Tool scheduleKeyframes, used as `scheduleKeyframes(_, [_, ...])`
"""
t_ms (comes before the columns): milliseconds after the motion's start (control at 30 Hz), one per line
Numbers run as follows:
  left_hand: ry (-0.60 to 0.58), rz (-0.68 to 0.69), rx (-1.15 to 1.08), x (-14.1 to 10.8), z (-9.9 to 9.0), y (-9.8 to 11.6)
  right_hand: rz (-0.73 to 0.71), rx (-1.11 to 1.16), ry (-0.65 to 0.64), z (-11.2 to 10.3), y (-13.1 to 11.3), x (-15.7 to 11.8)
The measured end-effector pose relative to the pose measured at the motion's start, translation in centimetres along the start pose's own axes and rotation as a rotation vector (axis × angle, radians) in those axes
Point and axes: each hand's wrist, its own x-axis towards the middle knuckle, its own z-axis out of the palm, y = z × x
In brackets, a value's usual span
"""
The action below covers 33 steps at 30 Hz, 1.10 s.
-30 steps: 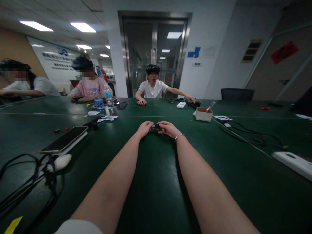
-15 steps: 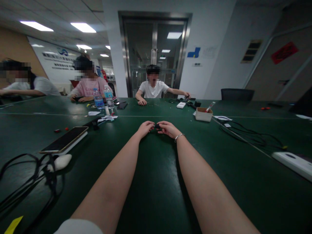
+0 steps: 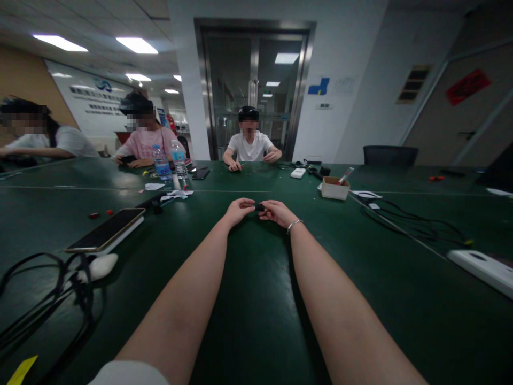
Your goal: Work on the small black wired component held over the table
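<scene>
One small black object (image 3: 260,207) is pinched in the right hand (image 3: 277,213), beside the left hand (image 3: 239,212) (its grip unclear).

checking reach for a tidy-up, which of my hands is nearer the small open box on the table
Right. The right hand is nearer the camera than the small open box and left of it, not touching; the left hand is farther away, on the right hand's far side from the box.
</scene>
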Motion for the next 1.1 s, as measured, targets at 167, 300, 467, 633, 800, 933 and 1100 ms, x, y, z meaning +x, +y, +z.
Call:
scheduleKeyframes(167, [-0.001,0.004,-0.025,-0.24,0.04,0.67,0.003,-0.02,0.014,-0.07,0.11,0.14])
scheduleKeyframes(300, [0.038,-0.032,-0.014,-0.34,0.14,0.84,-0.038,-0.014,-0.004,-0.15,0.01,-0.1])
scheduleKeyframes(467, [0.07,-0.057,-0.004,-0.27,0.16,0.76,-0.051,-0.002,0.013,0.07,-0.21,-0.22])
scheduleKeyframes(633, [0.068,-0.045,0.006,-0.22,0.12,0.7,-0.008,-0.037,-0.004,0.33,-0.22,-0.08])
scheduleKeyframes(800, [0.088,-0.064,0.014,-0.25,0.13,0.77,-0.067,-0.03,0.015,0.27,-0.26,-0.31])
scheduleKeyframes(933, [0.082,-0.056,0.007,-0.2,0.14,0.74,-0.026,-0.039,0.033,0.25,-0.17,-0.08])
scheduleKeyframes(1100, [0.083,-0.054,0.018,-0.14,0.13,0.6,-0.058,-0.046,-0.007,0.05,-0.07,-0.07])
